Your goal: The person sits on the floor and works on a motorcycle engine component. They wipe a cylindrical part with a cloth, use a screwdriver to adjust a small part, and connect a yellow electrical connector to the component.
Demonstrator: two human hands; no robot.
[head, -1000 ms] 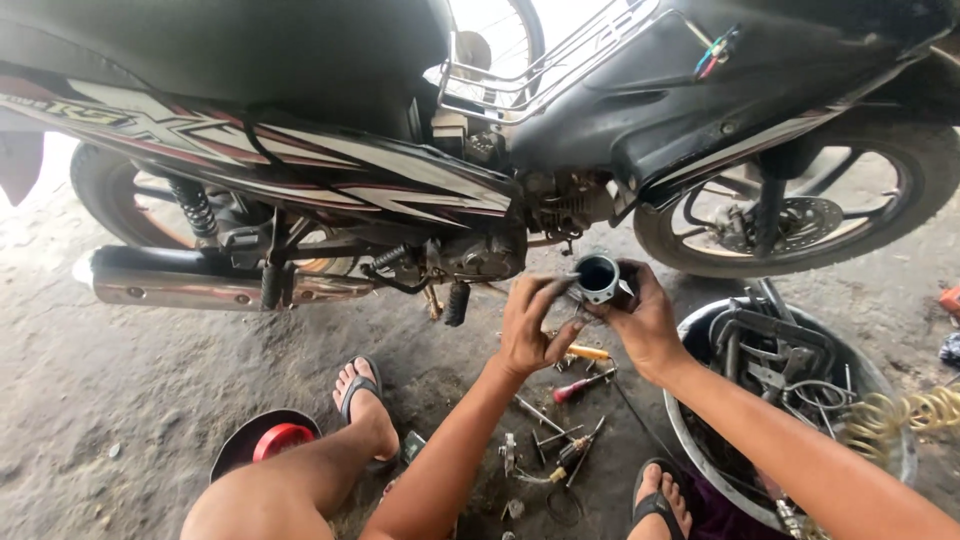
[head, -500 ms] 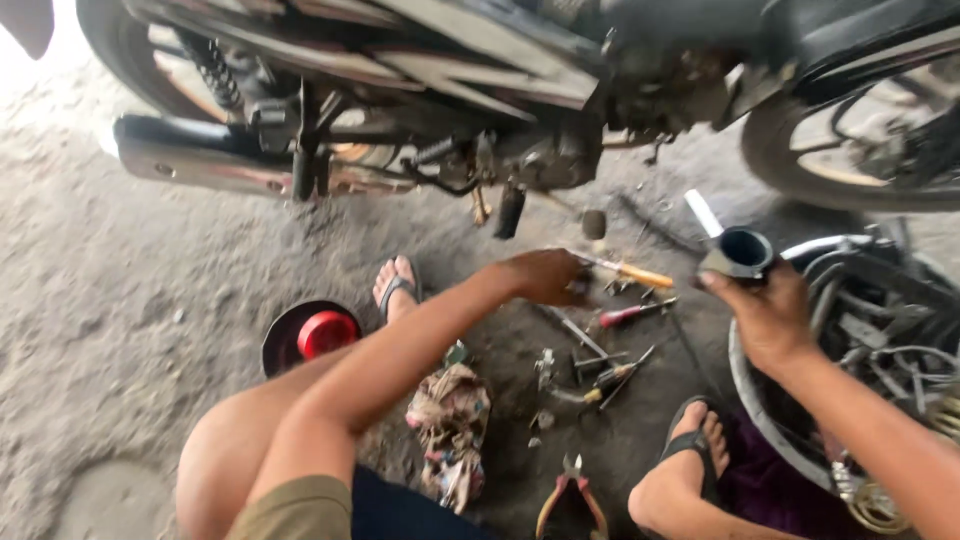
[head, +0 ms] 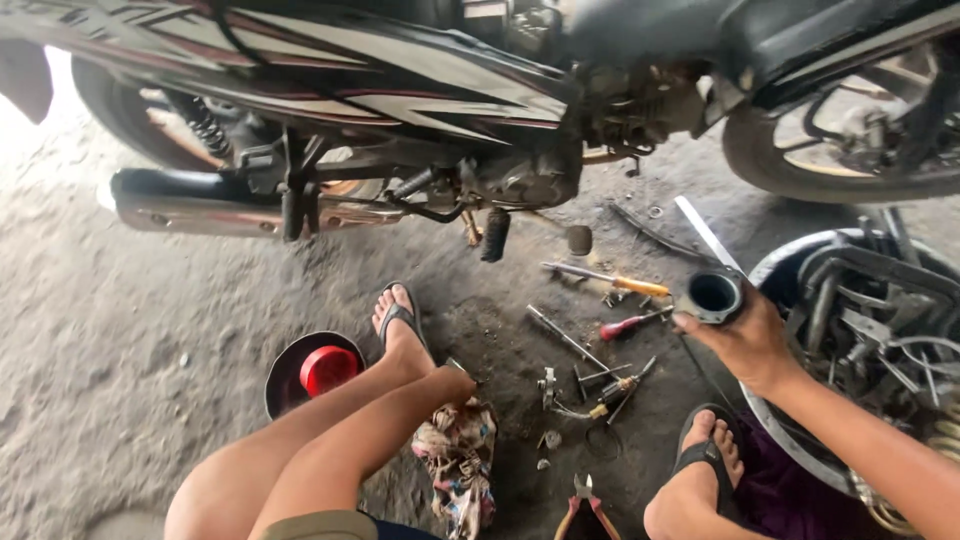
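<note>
View: single head-worn camera, no second view supplied.
Position: worn above a crouched person's knees, close to the ground.
Facing: tilted steeply downward and forward, toward the motorcycle (head: 420, 90) underside.
Nearness: legs and tools seen close; motorcycle cropped at top edge.
Coverage: dirt floor (head: 120, 360), right hand (head: 745, 340) at right.

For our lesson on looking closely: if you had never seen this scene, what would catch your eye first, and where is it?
The motorcycle fills the top of the view, its silver exhaust pipe low on the left. At right, the right hand holds a dark metal cylinder part beside a tub of scrap parts. On the dirt floor between the feet lie scattered hand tools, with a red cap in a dark bowl to the left; the left hand reaches towards a patterned rag.
</note>
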